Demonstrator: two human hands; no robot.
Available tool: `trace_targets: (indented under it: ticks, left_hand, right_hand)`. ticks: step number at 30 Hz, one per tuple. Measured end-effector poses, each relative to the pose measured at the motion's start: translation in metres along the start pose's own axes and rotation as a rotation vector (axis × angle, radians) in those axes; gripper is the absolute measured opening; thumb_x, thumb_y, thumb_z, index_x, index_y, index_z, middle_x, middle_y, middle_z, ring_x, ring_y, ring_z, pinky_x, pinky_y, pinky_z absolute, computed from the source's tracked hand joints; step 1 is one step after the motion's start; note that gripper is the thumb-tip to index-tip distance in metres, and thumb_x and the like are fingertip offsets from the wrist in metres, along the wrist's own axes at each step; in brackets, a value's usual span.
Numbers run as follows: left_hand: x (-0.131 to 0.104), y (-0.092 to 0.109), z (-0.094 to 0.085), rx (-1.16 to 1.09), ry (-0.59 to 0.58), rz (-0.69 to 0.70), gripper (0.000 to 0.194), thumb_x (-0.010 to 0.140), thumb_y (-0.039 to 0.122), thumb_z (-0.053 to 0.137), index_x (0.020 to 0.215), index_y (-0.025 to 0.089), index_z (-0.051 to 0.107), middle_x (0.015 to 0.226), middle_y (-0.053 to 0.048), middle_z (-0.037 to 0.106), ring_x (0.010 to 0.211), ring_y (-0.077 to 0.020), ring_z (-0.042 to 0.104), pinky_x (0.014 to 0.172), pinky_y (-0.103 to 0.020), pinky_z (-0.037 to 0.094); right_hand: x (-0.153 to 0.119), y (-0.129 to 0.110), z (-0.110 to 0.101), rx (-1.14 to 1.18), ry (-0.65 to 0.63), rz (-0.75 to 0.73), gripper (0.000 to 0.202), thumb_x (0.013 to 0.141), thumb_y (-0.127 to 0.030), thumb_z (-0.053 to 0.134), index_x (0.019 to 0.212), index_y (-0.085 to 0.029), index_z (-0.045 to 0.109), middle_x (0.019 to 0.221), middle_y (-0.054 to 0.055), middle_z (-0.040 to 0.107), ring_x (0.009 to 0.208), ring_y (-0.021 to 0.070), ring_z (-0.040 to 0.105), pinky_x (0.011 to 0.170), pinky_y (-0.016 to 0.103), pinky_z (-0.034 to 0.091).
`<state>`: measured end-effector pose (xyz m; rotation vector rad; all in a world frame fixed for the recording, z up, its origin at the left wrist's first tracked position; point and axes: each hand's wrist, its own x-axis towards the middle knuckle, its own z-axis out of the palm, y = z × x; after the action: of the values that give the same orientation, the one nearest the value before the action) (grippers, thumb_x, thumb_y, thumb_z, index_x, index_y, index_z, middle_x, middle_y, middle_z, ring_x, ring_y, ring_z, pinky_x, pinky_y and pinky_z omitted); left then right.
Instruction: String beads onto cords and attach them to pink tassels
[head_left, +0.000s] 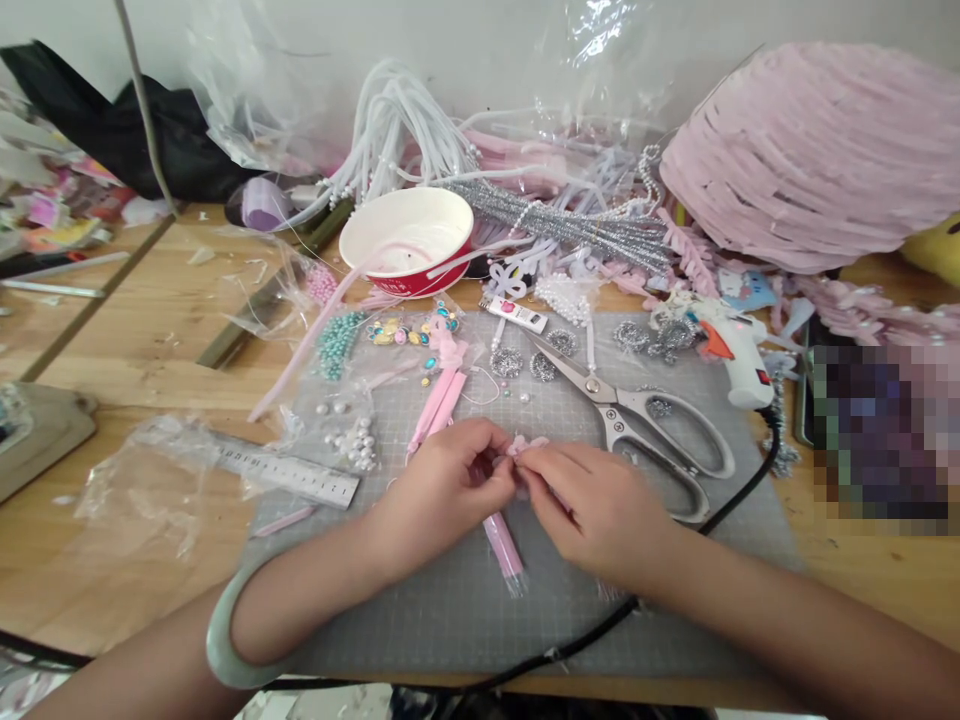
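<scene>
Over the grey cutting mat [360,610], my left hand [450,480] and my right hand [600,495] meet with fingertips pinched. Between them is a small pink pipe-cleaner piece [523,445], mostly covered by the fingers. Under the hands lies a pink strip in see-through wrapping [504,550], and a pink ribbon-like bundle [442,400] lies just beyond my left hand. Metal scissors [622,400] rest to the right, blades partly apart and pointing away to the left. White pearl beads [356,443] and a steel ruler [292,475] lie left of my left hand.
A white hot glue gun [746,360] sits at the right, its black cord [750,485] crossing the mat's front. Behind stand a red-and-white paper bowl [442,275], silver pipe cleaners [570,225], white pipe cleaners [405,120] and a large pink bundle [810,150]. Teal beads [339,345] lie left.
</scene>
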<state>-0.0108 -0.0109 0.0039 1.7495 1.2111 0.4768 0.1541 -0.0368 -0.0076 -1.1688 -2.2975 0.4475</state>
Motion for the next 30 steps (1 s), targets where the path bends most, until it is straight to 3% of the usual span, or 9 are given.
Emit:
trace_targets:
  ticks: [6, 10, 12, 14, 16, 18, 23, 26, 30]
  left_hand:
    - [0.001, -0.002, 0.000, -0.351, -0.066, -0.145, 0.011, 0.076, 0.024, 0.050, 0.070, 0.016, 0.053, 0.064, -0.001, 0.062, 0.060, -0.0138, 0.059, 0.057, -0.025, 0.047]
    - [0.002, -0.002, 0.001, -0.421, -0.096, -0.147, 0.015, 0.080, 0.025, 0.049, 0.069, 0.015, 0.051, 0.061, -0.002, 0.062, 0.059, -0.0136, 0.059, 0.057, -0.026, 0.049]
    - [0.002, -0.003, 0.001, -0.364, -0.076, -0.085, 0.015, 0.083, 0.025, 0.047, 0.074, 0.015, 0.052, 0.065, -0.003, 0.062, 0.061, -0.0135, 0.059, 0.059, -0.026, 0.049]
    - [0.002, -0.006, -0.001, -0.247, -0.007, 0.059, 0.013, 0.082, 0.025, 0.051, 0.089, 0.015, 0.054, 0.083, -0.006, 0.063, 0.076, -0.0156, 0.061, 0.069, -0.028, 0.050]
    - [0.002, -0.008, -0.003, -0.090, 0.034, 0.243, 0.030, 0.079, 0.023, 0.057, 0.108, 0.019, 0.050, 0.109, -0.010, 0.057, 0.101, -0.0194, 0.055, 0.085, -0.032, 0.046]
    - [0.002, -0.009, -0.007, 0.029, -0.010, 0.387, 0.037, 0.080, 0.019, 0.057, 0.115, 0.022, 0.047, 0.120, -0.010, 0.052, 0.113, -0.0193, 0.047, 0.093, -0.032, 0.040]
    - [-0.001, -0.008, -0.010, 0.127, -0.196, 0.401, 0.010, 0.077, 0.011, 0.050, 0.083, 0.019, 0.050, 0.080, -0.001, 0.057, 0.074, -0.0118, 0.052, 0.068, -0.021, 0.042]
    - [-0.002, -0.009, -0.007, 0.197, -0.318, 0.395, 0.012, 0.068, 0.010, 0.050, 0.067, 0.020, 0.043, 0.065, 0.003, 0.049, 0.060, -0.0105, 0.045, 0.055, -0.021, 0.034]
    - [0.001, -0.013, -0.004, 0.159, -0.382, 0.424, 0.017, 0.064, 0.008, 0.048, 0.062, 0.020, 0.036, 0.056, 0.005, 0.043, 0.054, -0.0096, 0.039, 0.051, -0.022, 0.028]
  right_hand:
    - [0.003, 0.002, -0.004, 0.321, -0.054, 0.143, 0.016, 0.085, -0.014, 0.043, 0.083, -0.018, 0.058, 0.073, 0.003, 0.065, 0.067, 0.0129, 0.059, 0.063, 0.023, 0.044]
    - [0.005, 0.003, -0.007, 0.479, -0.091, 0.258, 0.018, 0.087, -0.019, 0.042, 0.078, -0.018, 0.057, 0.065, 0.000, 0.059, 0.059, 0.0102, 0.053, 0.056, 0.021, 0.039]
    - [0.006, 0.003, -0.007, 0.576, -0.095, 0.334, 0.018, 0.088, -0.021, 0.042, 0.078, -0.018, 0.056, 0.064, -0.001, 0.057, 0.058, 0.0098, 0.051, 0.054, 0.020, 0.038]
    - [0.006, 0.003, -0.007, 0.655, -0.072, 0.398, 0.016, 0.088, -0.023, 0.043, 0.080, -0.017, 0.056, 0.066, -0.001, 0.056, 0.058, 0.0096, 0.050, 0.053, 0.020, 0.038]
    - [0.007, 0.004, -0.008, 0.700, -0.064, 0.418, 0.015, 0.087, -0.023, 0.043, 0.080, -0.017, 0.055, 0.066, -0.001, 0.054, 0.057, 0.0092, 0.048, 0.052, 0.019, 0.037]
    - [0.008, 0.004, -0.010, 0.704, -0.104, 0.406, 0.015, 0.086, -0.022, 0.043, 0.075, -0.017, 0.053, 0.062, -0.003, 0.051, 0.054, 0.0083, 0.045, 0.049, 0.018, 0.035]
    - [0.003, 0.005, -0.014, 0.466, -0.254, 0.274, 0.015, 0.082, -0.017, 0.044, 0.068, -0.017, 0.050, 0.055, -0.004, 0.047, 0.048, 0.0077, 0.040, 0.047, 0.020, 0.029]
    - [-0.003, 0.005, -0.011, 0.305, -0.340, 0.142, 0.017, 0.079, -0.017, 0.045, 0.062, -0.018, 0.048, 0.053, -0.003, 0.047, 0.048, 0.0093, 0.040, 0.048, 0.023, 0.026]
    - [-0.007, 0.008, -0.007, 0.352, -0.393, 0.100, 0.023, 0.081, -0.018, 0.042, 0.058, -0.018, 0.048, 0.050, -0.002, 0.048, 0.047, 0.0103, 0.042, 0.048, 0.024, 0.028]
